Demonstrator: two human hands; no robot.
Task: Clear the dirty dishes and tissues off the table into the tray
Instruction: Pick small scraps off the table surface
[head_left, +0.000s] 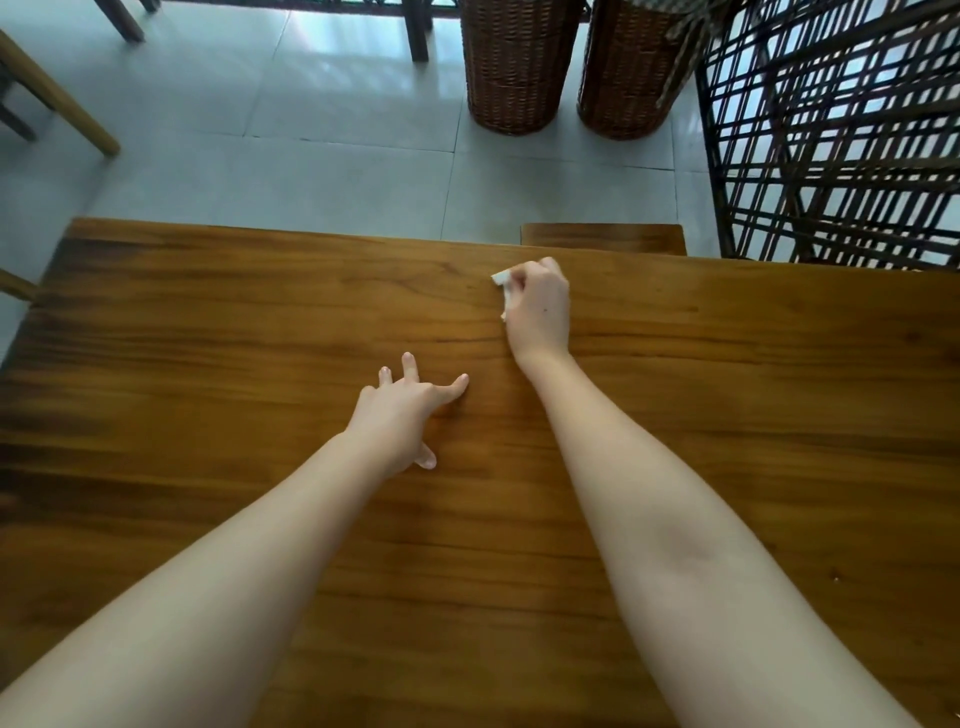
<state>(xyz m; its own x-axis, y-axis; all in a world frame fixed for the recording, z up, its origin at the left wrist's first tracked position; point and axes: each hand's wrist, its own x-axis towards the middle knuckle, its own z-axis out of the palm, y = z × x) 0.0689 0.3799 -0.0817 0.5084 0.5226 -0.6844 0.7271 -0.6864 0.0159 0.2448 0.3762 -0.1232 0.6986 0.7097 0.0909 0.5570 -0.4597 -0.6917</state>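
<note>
Crumpled white paper tissue (501, 285), lying close to the far edge of the brown wooden table (208, 338), right of centre. The right hand (540, 312) curls over it, fingers pinching the wad so that only a corner shows. The left hand (402, 415) rests with fingers spread on the tabletop near the middle, holding nothing.

Step in hand, as judged: gathering the tissue. It is best closed fully into the palm, so no scrap tears loose, then lifted clear and not dragged along the grain.

Containers: the tray is out of view, as are any dishes. Two tall brown wicker baskets (517, 67) (631, 73) stand on the pale tiled floor beyond the far edge; their contents cannot be told.
</note>
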